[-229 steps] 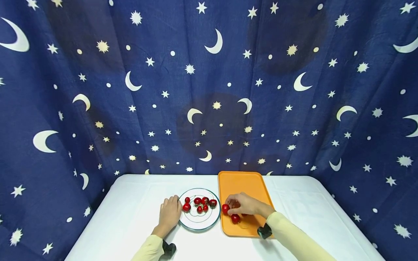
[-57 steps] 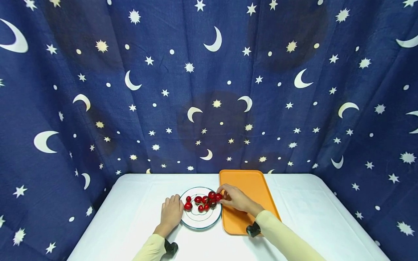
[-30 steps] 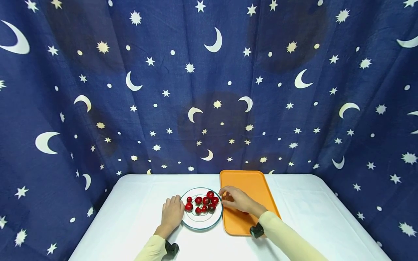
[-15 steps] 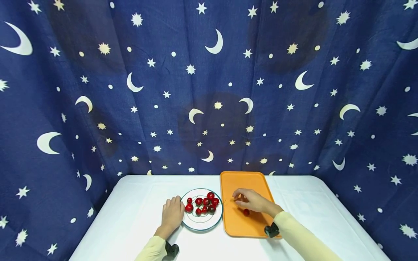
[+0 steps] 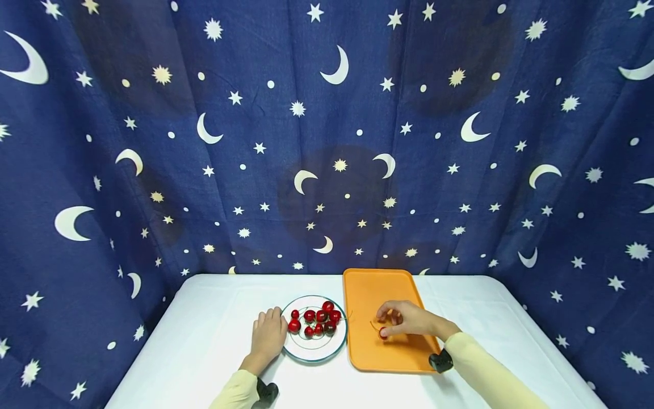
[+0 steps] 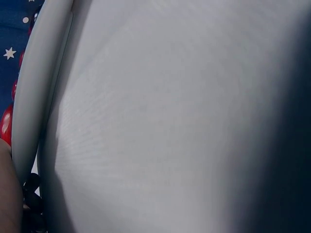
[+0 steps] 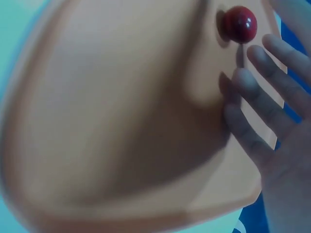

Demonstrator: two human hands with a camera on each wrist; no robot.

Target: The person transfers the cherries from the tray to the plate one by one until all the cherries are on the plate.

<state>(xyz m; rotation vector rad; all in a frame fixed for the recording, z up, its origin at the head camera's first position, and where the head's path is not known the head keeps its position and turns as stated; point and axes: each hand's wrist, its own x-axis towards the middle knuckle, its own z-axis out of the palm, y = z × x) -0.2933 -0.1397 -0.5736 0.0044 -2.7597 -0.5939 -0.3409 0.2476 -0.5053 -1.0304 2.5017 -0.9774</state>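
My left hand [image 5: 268,330] rests at the left rim of a round white plate [image 5: 313,355] with a blue-green edge. In the left wrist view, part of that hand shows at the lower left beside the plate's pale rim [image 6: 36,92]. Several red cherries [image 5: 309,316] with thin stems lie on the plate. My right hand [image 5: 409,319] is low over the orange tray [image 5: 378,284], its thumb overlapping a single cherry [image 5: 382,333] in the head view. The right wrist view has the fingers [image 7: 265,104] spread and relaxed, a small gap between them and that red cherry [image 7: 240,24].
The tray stands to the right of the plate, both on a white-covered table [image 5: 219,318]. One stem [image 5: 349,316] sticks out past the plate's right rim towards the tray. A blue curtain [image 5: 327,130] with moons and stars hangs behind the table.
Cherries have passed from tray to plate by my right hand, the latest let go at the plate's right side. That hand has since moved right to the tray's cherry; my left hand stays put.
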